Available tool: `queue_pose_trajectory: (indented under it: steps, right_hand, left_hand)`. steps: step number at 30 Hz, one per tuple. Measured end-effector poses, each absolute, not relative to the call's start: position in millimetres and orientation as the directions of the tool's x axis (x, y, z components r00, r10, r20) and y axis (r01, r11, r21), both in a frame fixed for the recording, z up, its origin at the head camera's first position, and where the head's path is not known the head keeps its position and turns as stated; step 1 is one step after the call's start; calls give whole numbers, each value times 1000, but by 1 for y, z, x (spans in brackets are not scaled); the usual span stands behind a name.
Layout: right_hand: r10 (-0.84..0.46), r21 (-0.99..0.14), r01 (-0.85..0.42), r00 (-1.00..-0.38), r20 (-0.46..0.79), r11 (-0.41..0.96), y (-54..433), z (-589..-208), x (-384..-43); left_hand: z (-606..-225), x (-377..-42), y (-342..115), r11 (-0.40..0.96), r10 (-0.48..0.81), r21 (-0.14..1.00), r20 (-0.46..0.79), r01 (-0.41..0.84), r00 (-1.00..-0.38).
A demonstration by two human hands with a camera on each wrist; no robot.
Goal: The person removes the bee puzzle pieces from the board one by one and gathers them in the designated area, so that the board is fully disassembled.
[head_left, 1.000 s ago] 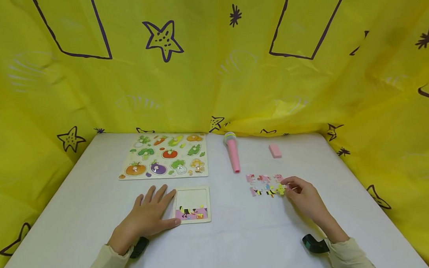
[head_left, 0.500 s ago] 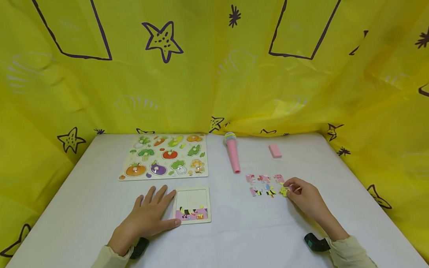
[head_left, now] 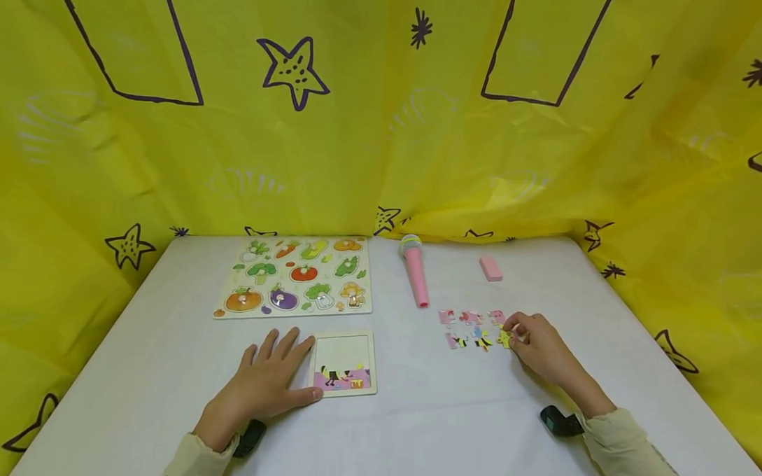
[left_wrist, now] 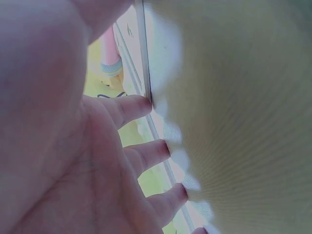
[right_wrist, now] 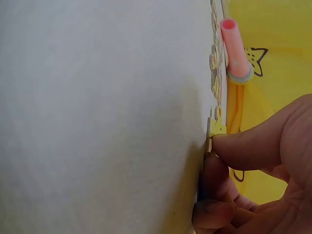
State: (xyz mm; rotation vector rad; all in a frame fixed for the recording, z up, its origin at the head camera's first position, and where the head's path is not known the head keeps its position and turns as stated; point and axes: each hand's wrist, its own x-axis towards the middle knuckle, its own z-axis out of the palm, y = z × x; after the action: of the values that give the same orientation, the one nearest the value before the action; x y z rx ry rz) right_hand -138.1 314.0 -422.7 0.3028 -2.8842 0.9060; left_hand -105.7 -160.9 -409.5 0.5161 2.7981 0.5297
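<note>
My left hand (head_left: 269, 378) lies with spread fingers on the table, its thumb and index fingertip at the left edge of a small square wooden puzzle tray (head_left: 374, 364). The tray's lower part holds joined pieces with a bee picture on pink; its upper part is bare. In the left wrist view, straight fingers (left_wrist: 146, 156) touch the white tabletop. My right hand (head_left: 544, 349) pinches a yellow jigsaw piece (head_left: 503, 336) between thumb and fingers, low at the table. The right wrist view shows the thumb at this piece's (right_wrist: 217, 127) edge. Several pink and yellow jigsaw pieces (head_left: 470, 317) lie beside it in two rows.
A vegetable peg puzzle board (head_left: 294, 291) lies at the back left. A pink toy microphone (head_left: 415, 273) and a pink eraser-like block (head_left: 490, 268) lie behind the loose pieces. Yellow patterned cloth (head_left: 352, 160) hangs around the table's back and sides.
The right hand has drawn the yellow piece slightly right, away from the bee piece beside it. The left hand and the tray have stayed in place.
</note>
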Motion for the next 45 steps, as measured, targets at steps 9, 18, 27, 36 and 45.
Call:
queue_pose_trajectory:
  steps: [9, 18, 27, 36, 45]
  right_hand:
    - [-128, -562, -191, -980, 150, 805, 309, -426, -135]
    - [-161, -639, -246, -969, 189, 729, 268, -420, -134]
    - [-289, -684, -361, -931, 223, 634, 205, -417, -136]
    - [-401, -714, -405, -897, 189, 571, 148, -415, -137]
    - [-555, -691, -502, -813, 173, 519, 101, -408, -136]
  left_hand:
    - [-411, -103, -160, 869, 382, 402, -174, 288, -908]
    - [-415, -101, -160, 877, 377, 383, -174, 290, -910]
    - [-415, -103, -160, 883, 371, 371, -175, 288, -912]
    - [-414, -104, -162, 889, 364, 356, -166, 288, -916]
    - [-413, -106, -161, 894, 360, 342, -157, 291, -920]
